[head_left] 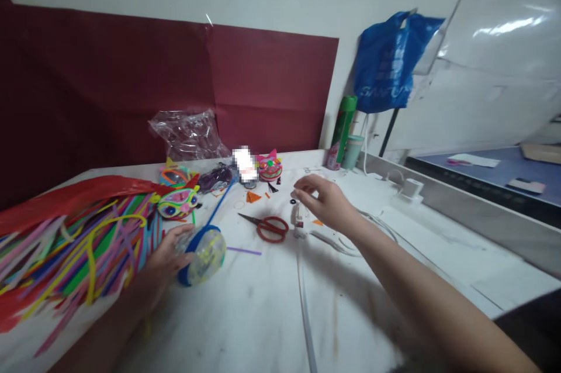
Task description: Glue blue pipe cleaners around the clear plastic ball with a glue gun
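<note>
My left hand (169,253) is wrapped round a clear, rounded plastic piece (209,256) with yellow patches. A fuzzy blue pipe cleaner (214,209) circles this piece, and its free end sticks up and away. Over the table my right hand (322,197) is raised, thumb and forefinger brought together; anything between them is too small to make out. Just below those fingertips are a small black ring (293,201) and a small clear-and-white item (300,218). Red-handled scissors (272,228) lie between my hands. A short purple pipe cleaner (244,251) rests near the plastic piece.
Many coloured pipe cleaners (87,250) spread at the left on red plastic. Decorated animal faces, one yellow-rimmed (177,203) and one pink (269,167), sit behind. Pliers (333,242), orange scraps (253,196), a green spray can (342,133) and a cup (353,152) stand or lie rightward.
</note>
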`<state>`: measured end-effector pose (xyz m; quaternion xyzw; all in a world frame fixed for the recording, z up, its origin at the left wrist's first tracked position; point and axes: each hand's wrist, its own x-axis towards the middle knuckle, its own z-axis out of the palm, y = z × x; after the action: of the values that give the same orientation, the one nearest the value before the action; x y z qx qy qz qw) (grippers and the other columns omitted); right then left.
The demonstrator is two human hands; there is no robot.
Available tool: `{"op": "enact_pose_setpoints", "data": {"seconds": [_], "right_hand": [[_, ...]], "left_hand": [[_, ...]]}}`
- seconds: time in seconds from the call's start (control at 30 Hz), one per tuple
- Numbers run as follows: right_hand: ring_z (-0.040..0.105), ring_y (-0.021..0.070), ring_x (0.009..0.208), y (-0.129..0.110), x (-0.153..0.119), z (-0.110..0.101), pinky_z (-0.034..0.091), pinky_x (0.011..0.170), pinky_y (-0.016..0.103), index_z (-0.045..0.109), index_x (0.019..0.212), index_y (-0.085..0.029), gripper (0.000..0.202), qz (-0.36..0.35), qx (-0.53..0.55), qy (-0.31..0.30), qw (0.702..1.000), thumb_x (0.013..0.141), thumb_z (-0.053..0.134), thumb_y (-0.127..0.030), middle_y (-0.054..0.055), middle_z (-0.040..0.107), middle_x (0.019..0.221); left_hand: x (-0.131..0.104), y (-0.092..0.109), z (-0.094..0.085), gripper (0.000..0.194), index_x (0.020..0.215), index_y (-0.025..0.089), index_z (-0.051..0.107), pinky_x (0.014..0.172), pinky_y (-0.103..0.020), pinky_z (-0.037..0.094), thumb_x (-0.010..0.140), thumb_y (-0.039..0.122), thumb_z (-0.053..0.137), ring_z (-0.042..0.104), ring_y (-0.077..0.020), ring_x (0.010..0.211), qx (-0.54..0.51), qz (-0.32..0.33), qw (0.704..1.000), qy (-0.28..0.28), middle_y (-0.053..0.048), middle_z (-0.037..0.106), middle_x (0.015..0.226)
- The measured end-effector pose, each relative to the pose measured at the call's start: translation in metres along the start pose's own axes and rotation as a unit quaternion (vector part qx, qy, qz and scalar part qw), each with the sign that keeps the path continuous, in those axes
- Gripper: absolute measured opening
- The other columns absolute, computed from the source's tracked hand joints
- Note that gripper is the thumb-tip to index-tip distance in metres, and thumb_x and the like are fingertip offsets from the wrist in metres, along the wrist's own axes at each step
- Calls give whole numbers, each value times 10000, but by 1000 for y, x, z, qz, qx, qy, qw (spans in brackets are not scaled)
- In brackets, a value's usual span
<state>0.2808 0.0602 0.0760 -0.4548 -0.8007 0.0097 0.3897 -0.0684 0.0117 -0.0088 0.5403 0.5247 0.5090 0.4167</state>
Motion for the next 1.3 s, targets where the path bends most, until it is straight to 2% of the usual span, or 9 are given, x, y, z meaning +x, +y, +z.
{"op": "enact_pose_setpoints", "data": {"seconds": [0.07, 0.17, 0.3, 0.43, 0.63, 0.87, 1.0, 1.13, 1.3], "right_hand": [[624, 206, 919, 23, -9, 5, 495, 761, 303, 617, 1024, -178, 199, 19, -152, -113, 982, 881, 502, -255, 86, 679, 1000], [618, 286, 913, 49, -24, 21, 487, 733, 356, 663, 850, -154, 128, 21, -206, -164, 964, 733, 620, -180, 124, 700, 890], [630, 283, 822, 68, -37, 43, 472, 689, 358, 655, 745, -167, 150, 15, -219, -192, 956, 650, 592, -70, 109, 693, 754], [627, 300, 834, 84, -44, 57, 455, 636, 353, 644, 854, -175, 197, 29, -248, -205, 947, 695, 562, -93, 127, 689, 798], [605, 303, 855, 101, -50, 63, 449, 706, 373, 592, 759, -200, 109, 15, -237, -212, 948, 686, 576, -119, 139, 682, 837], [592, 288, 838, 97, -45, 59, 449, 698, 356, 559, 786, -181, 101, 34, -195, -156, 968, 709, 509, -140, 140, 647, 834], [605, 228, 700, 84, -39, 47, 471, 642, 325, 579, 931, -163, 225, 133, -18, -93, 987, 745, 479, -242, 90, 656, 811], [594, 186, 608, 55, -40, 38, 462, 562, 283, 622, 892, -156, 256, 227, 169, -106, 953, 777, 456, -313, 50, 645, 716], [537, 159, 548, 17, -51, 37, 431, 522, 263, 626, 744, -164, 331, 245, 263, -165, 919, 760, 415, -420, 25, 605, 630]], "left_hand": [[0, 2, 3, 683, 1215, 244, 481, 829, -376, 522, 624, 485, 723, 560, -330, 1156, -74, -36, 997, 1, -94, 580, 1274], [-6, 8, 8, 713, 1299, 267, 408, 734, -390, 550, 666, 482, 656, 647, -325, 1017, -127, -72, 989, -7, -81, 665, 1149], [-14, 12, 14, 663, 1317, 263, 406, 766, -413, 544, 708, 458, 580, 638, -319, 1028, -130, -27, 990, -40, -84, 670, 1126], [-15, 6, 14, 533, 1248, 305, 456, 845, -434, 522, 742, 425, 570, 617, -301, 1064, -101, 12, 994, -46, -54, 633, 1186], [-11, -9, 11, 489, 1187, 308, 495, 903, -419, 489, 722, 372, 632, 579, -296, 1094, -38, 66, 996, -36, -29, 589, 1204], [-8, -15, 11, 616, 1228, 251, 437, 934, -420, 463, 677, 348, 696, 548, -290, 1103, 54, 101, 993, 6, -75, 568, 1174], [-5, -20, 9, 627, 1249, 215, 426, 936, -442, 461, 699, 370, 684, 546, -317, 1127, 76, 97, 992, 25, -112, 558, 1204], [-3, -26, 12, 616, 1256, 218, 439, 990, -479, 416, 703, 329, 687, 507, -349, 1180, 104, 127, 985, 47, -118, 531, 1255], [-11, -23, 22, 604, 1227, 223, 482, 1056, -522, 351, 658, 227, 685, 450, -345, 1250, 166, 233, 956, 62, -126, 496, 1314]]}}
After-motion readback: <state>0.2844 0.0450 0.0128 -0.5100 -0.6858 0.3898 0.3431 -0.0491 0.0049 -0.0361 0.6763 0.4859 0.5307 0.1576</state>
